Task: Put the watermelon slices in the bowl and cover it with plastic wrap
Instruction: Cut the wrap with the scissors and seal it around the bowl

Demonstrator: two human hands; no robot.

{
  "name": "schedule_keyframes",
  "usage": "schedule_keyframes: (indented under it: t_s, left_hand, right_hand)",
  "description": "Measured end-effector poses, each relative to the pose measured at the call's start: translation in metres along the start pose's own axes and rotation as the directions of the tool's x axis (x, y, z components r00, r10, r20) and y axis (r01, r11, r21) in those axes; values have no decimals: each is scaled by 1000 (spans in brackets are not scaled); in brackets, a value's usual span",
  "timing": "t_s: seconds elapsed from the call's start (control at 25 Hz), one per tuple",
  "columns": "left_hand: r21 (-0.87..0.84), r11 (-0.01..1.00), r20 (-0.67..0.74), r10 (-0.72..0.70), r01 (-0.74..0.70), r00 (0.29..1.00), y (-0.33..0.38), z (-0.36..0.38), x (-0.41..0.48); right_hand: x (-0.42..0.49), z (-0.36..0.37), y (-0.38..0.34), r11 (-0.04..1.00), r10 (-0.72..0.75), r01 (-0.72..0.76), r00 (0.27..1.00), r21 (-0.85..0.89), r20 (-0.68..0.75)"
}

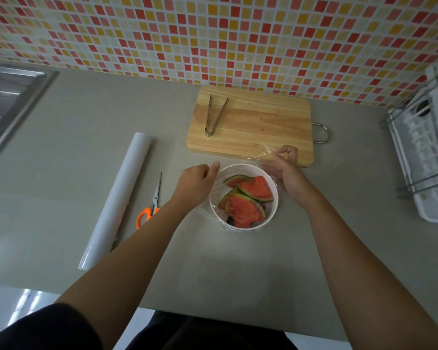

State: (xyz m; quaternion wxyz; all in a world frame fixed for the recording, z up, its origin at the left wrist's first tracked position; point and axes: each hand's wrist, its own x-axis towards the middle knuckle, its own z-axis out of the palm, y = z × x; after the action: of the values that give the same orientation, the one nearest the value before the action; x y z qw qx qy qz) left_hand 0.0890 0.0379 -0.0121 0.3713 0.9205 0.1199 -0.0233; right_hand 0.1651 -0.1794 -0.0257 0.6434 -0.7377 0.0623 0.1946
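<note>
Pinching the plastic wrap (pixel 268 154) just past the far right of the bowl (pixel 275 197), your right hand (pixel 286 170) holds thin, clingy, tearable film, so pull gently by its edges, while your left hand (pixel 196 181) curls at the left rim, grip unclear, with the watermelon slices (pixel 245 210) inside.

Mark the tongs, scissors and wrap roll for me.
tongs (pixel 208 132): head view, hinge end.
scissors (pixel 155 198): head view, pivot.
wrap roll (pixel 115 200): head view, middle of the tube.
</note>
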Motion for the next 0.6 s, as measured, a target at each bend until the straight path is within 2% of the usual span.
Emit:
schedule_keyframes:
  t_s: [0.12,0.24,0.4,0.48,0.6]
  left_hand:
    - [-12,1000,-11,-20,20,1000,-3,0,4]
    - [-66,997,10,-50,50,999,-2,-1,7]
    - [-168,983,2,-79,78,997,1,-2,7]
    - [-172,981,23,-85,88,996,3,-2,8]
    - [-63,998,20,-23,25,1000,3,-2,9]
  right_hand:
    - [-12,-7,-11,999,-34,31,996,29,87]
    - [-20,-17,-21,1000,7,-11,979,18,202]
    - [-19,-18,-23,978,101,-21,920,-208,379]
    - [-18,-15,-25,961,99,5,927,-277,361]
    - [-20,-10,-26,955,43,37,964,-295,262]
